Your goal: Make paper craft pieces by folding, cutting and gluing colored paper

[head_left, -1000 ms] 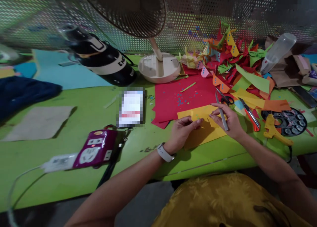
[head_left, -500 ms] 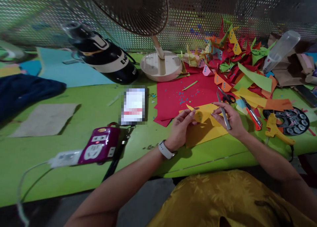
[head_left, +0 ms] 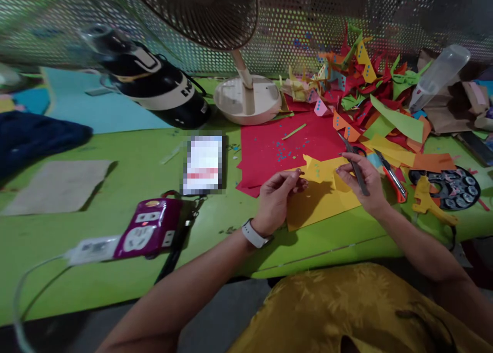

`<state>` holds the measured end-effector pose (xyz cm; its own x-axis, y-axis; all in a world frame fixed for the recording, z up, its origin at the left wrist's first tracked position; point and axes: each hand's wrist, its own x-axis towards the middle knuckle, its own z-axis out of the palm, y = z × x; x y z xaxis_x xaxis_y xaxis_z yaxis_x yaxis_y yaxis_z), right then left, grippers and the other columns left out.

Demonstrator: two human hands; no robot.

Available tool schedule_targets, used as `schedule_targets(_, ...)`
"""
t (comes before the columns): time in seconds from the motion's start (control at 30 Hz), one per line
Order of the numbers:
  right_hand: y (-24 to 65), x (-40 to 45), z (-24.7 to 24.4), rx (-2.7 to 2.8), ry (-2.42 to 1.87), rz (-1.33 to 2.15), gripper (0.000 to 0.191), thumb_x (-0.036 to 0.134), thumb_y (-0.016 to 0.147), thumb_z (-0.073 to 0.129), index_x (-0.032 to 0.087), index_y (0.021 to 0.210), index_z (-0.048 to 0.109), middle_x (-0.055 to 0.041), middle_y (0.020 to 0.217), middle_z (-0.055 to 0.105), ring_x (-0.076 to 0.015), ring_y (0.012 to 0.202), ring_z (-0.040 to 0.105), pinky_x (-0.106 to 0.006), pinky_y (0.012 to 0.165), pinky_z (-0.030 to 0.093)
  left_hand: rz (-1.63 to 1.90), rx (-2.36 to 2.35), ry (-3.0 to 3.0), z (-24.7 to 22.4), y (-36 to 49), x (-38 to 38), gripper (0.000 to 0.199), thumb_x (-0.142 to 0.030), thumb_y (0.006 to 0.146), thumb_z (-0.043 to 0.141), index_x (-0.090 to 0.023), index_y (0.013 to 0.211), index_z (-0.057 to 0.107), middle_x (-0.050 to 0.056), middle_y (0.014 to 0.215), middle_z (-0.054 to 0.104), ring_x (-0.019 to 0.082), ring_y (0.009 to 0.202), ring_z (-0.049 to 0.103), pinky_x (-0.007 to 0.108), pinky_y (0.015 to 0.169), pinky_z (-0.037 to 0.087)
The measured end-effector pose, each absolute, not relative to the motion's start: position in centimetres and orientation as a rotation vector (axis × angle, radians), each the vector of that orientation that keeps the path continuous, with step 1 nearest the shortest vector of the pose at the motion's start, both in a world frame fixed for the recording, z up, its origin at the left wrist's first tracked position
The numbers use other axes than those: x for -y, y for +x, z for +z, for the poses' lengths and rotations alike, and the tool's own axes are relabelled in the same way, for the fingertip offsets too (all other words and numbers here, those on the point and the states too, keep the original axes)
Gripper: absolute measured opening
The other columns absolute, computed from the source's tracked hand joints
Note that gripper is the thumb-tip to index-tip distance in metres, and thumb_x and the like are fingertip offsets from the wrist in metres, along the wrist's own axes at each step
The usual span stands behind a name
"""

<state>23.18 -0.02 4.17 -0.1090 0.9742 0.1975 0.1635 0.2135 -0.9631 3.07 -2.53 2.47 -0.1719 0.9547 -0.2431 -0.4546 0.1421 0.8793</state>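
Head view: curled hands [head_left: 274, 199] [head_left: 372, 190] flank yellow cutout [head_left: 315, 169]; right holds tool [head_left: 359, 177], left's grip unclear.

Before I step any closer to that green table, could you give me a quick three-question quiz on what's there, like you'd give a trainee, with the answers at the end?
1. Multiple choice: what colour is the glue gun?
A) purple
B) yellow
C) black

2. True or false: as pictured, the phone lies to the right of the red sheet.

3. Fill in the blank: the right hand holds a ____.

Key:
1. B, yellow.
2. False: the phone lies to the left of the red sheet.
3. Slim metal tool.
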Motion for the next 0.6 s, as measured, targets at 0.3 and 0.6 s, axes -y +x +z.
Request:
schedule_targets(0.3,22.9,0.3,4.2,1.581,-1.113,1.01,0.033,0.038,0.084,0.07,0.027,0.114,0.062,0.0017,0.078,0.067,-0.0174,0.079,0.068,-0.036,0.075,0.06,1.325,-1.076,0.619,2.3,3.3,2.8,0.049,-0.063,0.058,0.082,-0.019,0.078,0.074,0.0,0.067,0.071,0.013,0.057,0.066,0.025,0.059,0.054)
schedule_targets(0.6,22.0,1.3,4.0,1.744,-1.015,1.005,0.028,0.033,0.087,0.068,0.028,0.115,0.064,0.0014,0.082,0.066,-0.0154,0.079,0.067,-0.034,0.079,0.058,1.279,-1.136,0.696,2.7,3.7,3.1,0.036,-0.049,0.054,0.09,-0.02,0.069,0.073,-0.001,0.071,0.072,0.012,0.061,0.06,0.023,0.06,0.051)
